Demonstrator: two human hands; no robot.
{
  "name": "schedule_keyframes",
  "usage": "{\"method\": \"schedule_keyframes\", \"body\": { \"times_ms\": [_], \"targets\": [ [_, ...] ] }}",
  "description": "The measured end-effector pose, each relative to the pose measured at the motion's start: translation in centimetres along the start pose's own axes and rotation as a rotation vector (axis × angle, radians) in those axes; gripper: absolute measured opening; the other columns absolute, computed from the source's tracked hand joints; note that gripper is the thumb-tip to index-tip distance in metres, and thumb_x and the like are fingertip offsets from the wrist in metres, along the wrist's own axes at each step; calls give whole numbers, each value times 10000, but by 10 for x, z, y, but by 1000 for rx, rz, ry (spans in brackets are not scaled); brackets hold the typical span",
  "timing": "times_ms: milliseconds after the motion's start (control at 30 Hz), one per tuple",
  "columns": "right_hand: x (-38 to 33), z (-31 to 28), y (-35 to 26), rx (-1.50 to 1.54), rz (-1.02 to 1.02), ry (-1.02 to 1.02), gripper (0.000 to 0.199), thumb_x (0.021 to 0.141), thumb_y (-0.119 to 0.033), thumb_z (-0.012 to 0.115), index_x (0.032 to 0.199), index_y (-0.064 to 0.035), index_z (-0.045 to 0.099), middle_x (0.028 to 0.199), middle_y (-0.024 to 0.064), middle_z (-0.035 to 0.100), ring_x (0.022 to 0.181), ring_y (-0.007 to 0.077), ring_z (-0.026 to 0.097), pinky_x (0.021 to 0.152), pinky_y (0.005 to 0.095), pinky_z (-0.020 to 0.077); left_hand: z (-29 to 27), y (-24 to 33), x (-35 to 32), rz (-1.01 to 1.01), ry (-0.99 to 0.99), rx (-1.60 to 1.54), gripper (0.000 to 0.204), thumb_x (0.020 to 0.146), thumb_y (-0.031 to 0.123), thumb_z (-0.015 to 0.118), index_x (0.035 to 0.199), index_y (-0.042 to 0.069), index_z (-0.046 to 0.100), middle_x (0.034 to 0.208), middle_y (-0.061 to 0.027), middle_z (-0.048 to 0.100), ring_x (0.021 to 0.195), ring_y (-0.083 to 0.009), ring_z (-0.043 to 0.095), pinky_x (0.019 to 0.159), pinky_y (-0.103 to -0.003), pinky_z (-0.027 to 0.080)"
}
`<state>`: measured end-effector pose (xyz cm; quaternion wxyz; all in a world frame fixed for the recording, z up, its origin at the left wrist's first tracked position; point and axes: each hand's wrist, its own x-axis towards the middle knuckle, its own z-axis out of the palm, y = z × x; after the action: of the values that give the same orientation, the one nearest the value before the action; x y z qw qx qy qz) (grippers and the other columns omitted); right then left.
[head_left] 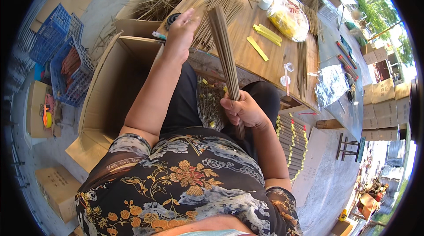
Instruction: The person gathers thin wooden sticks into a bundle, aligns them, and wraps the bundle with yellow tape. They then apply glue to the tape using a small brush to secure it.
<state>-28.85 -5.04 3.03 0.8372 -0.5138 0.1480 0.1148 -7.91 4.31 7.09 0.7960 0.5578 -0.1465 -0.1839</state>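
Head view: right hand was clamped around the lower end of a bundle of thin brown sticks, fingers wrapped tight. The bundle rose from that hand up and slightly left, its top end over the wooden surface. Left hand was stretched forward, up and left of the right hand, fingers spread apart and holding nothing, hovering near the surface's left edge just beside a pile of loose sticks lying fanned out to its right. A dark round roll sat just past the left hand's fingertips. Below and left of the left hand stood an open cardboard box; a second box with loose sticks sat above it. Yellow strips and a plastic bag with yellow contents lay well beyond the right hand, up and right. Blue crates sat far left of the left hand.
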Motion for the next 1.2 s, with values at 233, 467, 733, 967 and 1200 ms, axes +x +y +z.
{"method": "schedule_keyframes", "body": {
  "times_ms": [233,467,733,967,1200],
  "targets": [
    [-4,2,-3,126,20,-121,198,815,-118,607,718,-69,442,526,-27,404,374,68,388,336,210,334,7,1,-16,422,-40,7,341,825,117,607,1144,18,536,926,-20,569,807,-76,516,721,-203,414],
    [-6,2,-4,124,23,-123,182,820,-108,601,734,-67,447,528,-27,407,375,65,384,337,207,329,13,16,-30,697,-109,693,282,838,127,595,1105,37,582,731,-16,548,652,-52,454,611,-204,402],
    [-7,0,-3,117,29,-93,181,803,-100,622,736,-64,457,495,-22,408,368,70,383,340,213,319,6,33,-20,370,-301,336,100,841,104,579,913,38,557,682,20,507,588,-20,439,517,-159,349],
    [-5,-6,-5,82,51,-127,198,783,-92,644,722,-62,458,496,-14,422,367,72,387,343,213,316,-2,62,-1,284,-329,274,75,841,119,567,849,58,525,665,-2,541,552,-48,483,497,-162,377],
    [1,-14,-10,134,49,-161,211,784,-102,648,720,-68,450,489,-16,414,369,73,392,343,215,315,-54,108,46,427,-183,244,106,824,99,584,882,16,556,660,-34,559,545,-82,489,533,-179,410]
  ]
}}
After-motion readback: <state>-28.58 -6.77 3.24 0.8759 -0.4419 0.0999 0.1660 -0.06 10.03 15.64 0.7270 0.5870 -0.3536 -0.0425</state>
